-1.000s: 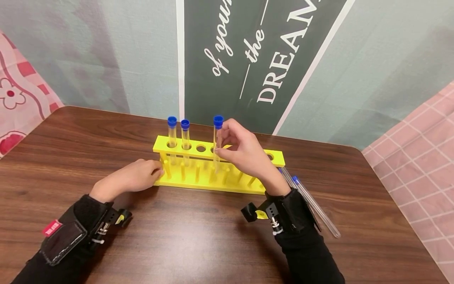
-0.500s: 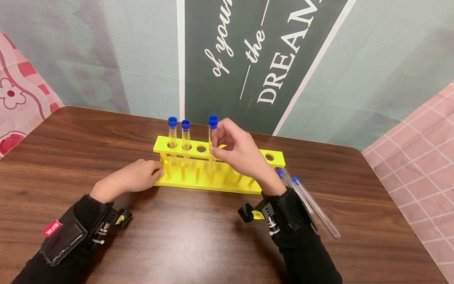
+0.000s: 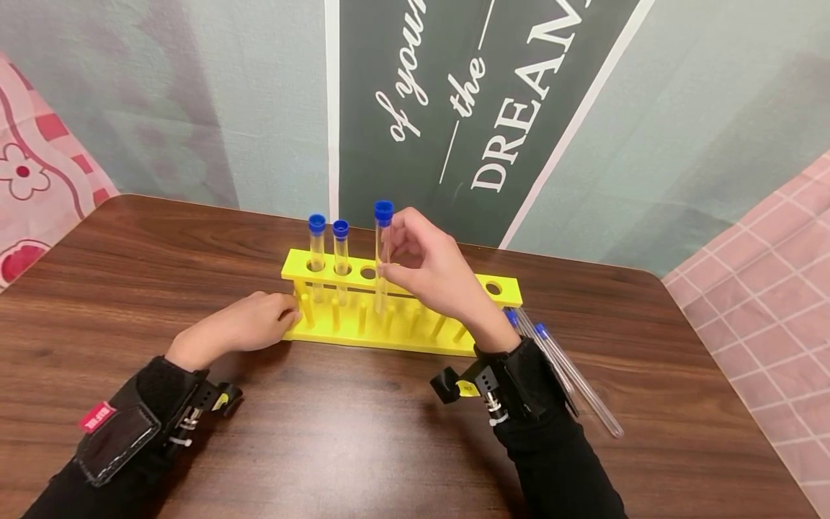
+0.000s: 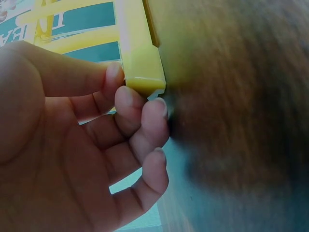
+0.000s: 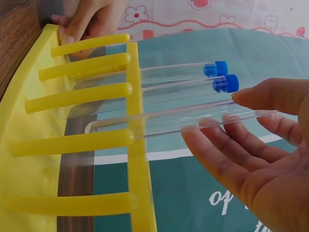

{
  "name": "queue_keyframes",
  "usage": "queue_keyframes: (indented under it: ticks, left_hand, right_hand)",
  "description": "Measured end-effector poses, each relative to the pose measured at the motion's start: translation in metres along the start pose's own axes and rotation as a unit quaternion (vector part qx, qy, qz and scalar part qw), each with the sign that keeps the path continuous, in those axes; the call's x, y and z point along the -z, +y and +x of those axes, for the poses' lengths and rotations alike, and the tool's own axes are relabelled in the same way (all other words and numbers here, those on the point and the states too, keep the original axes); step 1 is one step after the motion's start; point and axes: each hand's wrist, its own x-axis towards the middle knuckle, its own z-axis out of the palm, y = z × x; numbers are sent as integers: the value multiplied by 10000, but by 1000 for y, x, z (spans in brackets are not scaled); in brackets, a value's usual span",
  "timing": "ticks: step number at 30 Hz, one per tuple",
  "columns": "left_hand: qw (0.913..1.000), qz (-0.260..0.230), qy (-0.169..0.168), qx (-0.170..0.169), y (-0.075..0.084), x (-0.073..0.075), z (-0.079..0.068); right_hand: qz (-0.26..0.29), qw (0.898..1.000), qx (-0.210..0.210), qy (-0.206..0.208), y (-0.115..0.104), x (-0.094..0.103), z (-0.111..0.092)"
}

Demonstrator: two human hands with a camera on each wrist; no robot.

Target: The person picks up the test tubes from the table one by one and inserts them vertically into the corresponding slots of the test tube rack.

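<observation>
My right hand (image 3: 431,270) pinches a clear test tube (image 3: 382,245) with a blue cap, holding it upright between thumb and fingertips. In the head view the tube overlaps the yellow test tube rack (image 3: 402,342) just right of an open hole. Its rounded bottom (image 5: 91,127) shows between the rack's top bar and base in the right wrist view. Two blue-capped tubes (image 3: 316,241) (image 3: 341,249) stand in the holes at the rack's left end. My left hand (image 3: 256,321) grips the left end of the rack's base, thumb and curled fingers against the yellow corner (image 4: 145,79).
Several loose blue-capped tubes (image 3: 580,378) lie on the brown wooden table (image 3: 350,432) right of the rack, partly behind my right forearm. A grey-green cloth backdrop with a dark lettered panel (image 3: 447,108) hangs behind the table. Pink patterned cloth borders both sides.
My right hand has carried the test tube leftward along the rack, toward the two standing tubes, and it now sits slightly higher. The left hand has stayed at the rack's end.
</observation>
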Motion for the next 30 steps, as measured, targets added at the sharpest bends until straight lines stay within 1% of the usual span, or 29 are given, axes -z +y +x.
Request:
queue_keyframes:
  ticks: [7,17,22,30]
  left_hand:
    - [10000,31,11,-30,0,0,0]
    - [10000,78,36,-37,1,-1,-1]
    - [9999,92,33,-22,0,-1,-1]
    - [10000,93,16,-23,0,-2,-1]
  right_hand:
    - [127,9999,55,-26,-4,2,4]
    - [-61,10000,7,-43,-11,7,11]
    - [-1,10000,-42,-12,-14,9,14]
    - [44,10000,55,68,-20,10,19]
